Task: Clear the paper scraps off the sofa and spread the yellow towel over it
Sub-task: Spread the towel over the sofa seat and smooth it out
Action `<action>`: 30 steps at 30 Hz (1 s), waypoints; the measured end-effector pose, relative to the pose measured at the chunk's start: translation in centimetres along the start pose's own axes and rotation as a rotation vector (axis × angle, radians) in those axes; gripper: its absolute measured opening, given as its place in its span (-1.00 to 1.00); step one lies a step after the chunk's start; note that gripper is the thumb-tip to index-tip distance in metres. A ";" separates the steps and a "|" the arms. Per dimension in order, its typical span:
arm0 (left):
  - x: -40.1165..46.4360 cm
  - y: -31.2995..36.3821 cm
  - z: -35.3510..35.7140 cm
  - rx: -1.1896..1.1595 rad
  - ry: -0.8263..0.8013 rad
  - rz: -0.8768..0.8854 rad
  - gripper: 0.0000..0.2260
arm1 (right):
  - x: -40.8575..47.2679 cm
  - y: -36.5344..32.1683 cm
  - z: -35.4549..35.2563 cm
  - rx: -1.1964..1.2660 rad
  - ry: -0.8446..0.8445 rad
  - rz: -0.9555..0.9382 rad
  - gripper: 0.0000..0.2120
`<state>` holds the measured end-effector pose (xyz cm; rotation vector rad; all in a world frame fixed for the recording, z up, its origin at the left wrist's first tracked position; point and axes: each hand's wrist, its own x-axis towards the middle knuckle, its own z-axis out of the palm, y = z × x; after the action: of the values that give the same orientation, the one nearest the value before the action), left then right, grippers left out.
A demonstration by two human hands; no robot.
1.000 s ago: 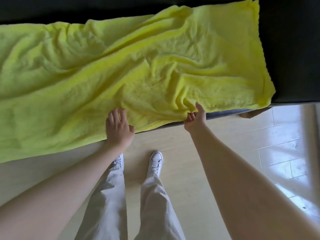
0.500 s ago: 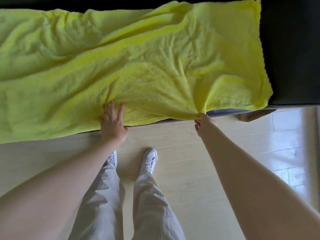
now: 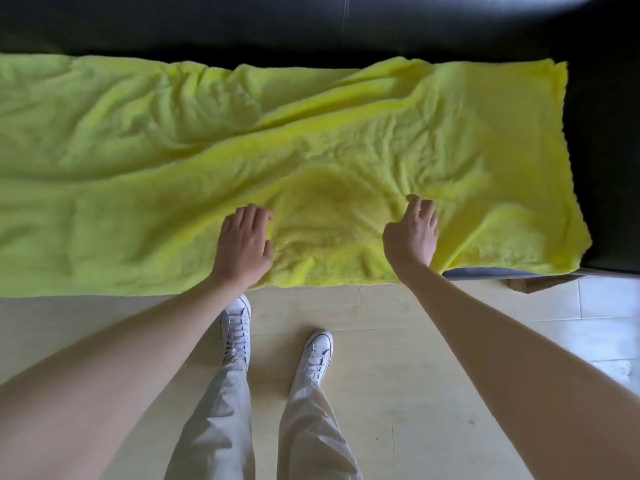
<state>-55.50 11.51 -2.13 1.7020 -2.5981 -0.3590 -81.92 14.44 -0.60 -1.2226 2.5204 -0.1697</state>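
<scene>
Head view: the towel (image 3: 311,161) lies spread and wrinkled across the seat of the black sofa (image 3: 606,168), its near edge hanging over the front; its left end runs out of frame. The left hand (image 3: 242,245) rests palm down on the towel near the front edge, fingers loosely bent, gripping nothing. The right hand (image 3: 412,233) is also on the towel, fingers relaxed and slightly curled, fingertips touching the cloth. Below, white shoes (image 3: 317,351) stand on the pale floor (image 3: 398,393).
</scene>
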 end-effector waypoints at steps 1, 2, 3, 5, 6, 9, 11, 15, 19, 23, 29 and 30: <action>1.2 -0.5 -0.7 -0.010 0.032 -0.004 -0.61 | 0.6 -1.2 0.0 -0.029 -0.016 -0.113 -0.52; 2.5 -1.3 -1.4 -0.014 0.060 -0.022 -0.61 | 1.3 -2.6 -0.1 -0.045 -0.028 -0.209 -0.52; 3.8 -2.1 -2.1 -0.013 0.093 -0.047 -0.60 | 1.9 -4.1 -0.2 -0.052 -0.035 -0.287 -0.53; 6.8 -3.7 -3.2 -0.014 0.137 -0.120 -0.60 | 3.5 -7.3 -0.4 -0.061 -0.034 -0.387 -0.56; 8.3 -4.6 -3.6 -0.023 0.141 -0.162 -0.62 | 4.4 -8.9 -0.5 -0.057 -0.036 -0.417 -0.58; 13.3 -8.0 -4.4 -0.058 0.100 -0.276 -0.67 | 7.8 -14.3 -0.3 -0.041 -0.058 -0.464 -0.64; 16.2 -10.2 -4.4 -0.078 0.049 -0.302 -0.67 | 10.2 -17.1 0.2 -0.042 -0.096 -0.475 -0.65; 21.0 -14.5 -4.2 -0.062 -0.071 -0.304 -0.59 | 15.1 -21.8 2.3 -0.065 -0.258 -0.444 -0.60; 23.9 -18.8 -2.9 -0.043 -0.183 -0.212 -0.53 | 17.5 -23.4 4.9 -0.175 -0.353 -0.415 -0.57; 25.3 -21.5 -1.9 -0.108 -0.221 -0.308 -0.45 | 18.3 -23.3 6.2 -0.299 -0.304 -0.403 -0.48; 25.0 -22.7 -1.8 0.055 -0.230 -0.337 -0.38 | 19.3 -24.0 6.9 -0.344 -0.327 -0.342 -0.43; 24.7 -22.4 -1.9 0.079 -0.181 -0.342 -0.40 | 19.3 -24.2 6.9 -0.321 -0.312 -0.335 -0.43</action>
<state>-45.12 -19.77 -7.51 2.2460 -2.4582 -0.4404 -72.70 -15.42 -5.74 -1.6464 2.1143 0.3368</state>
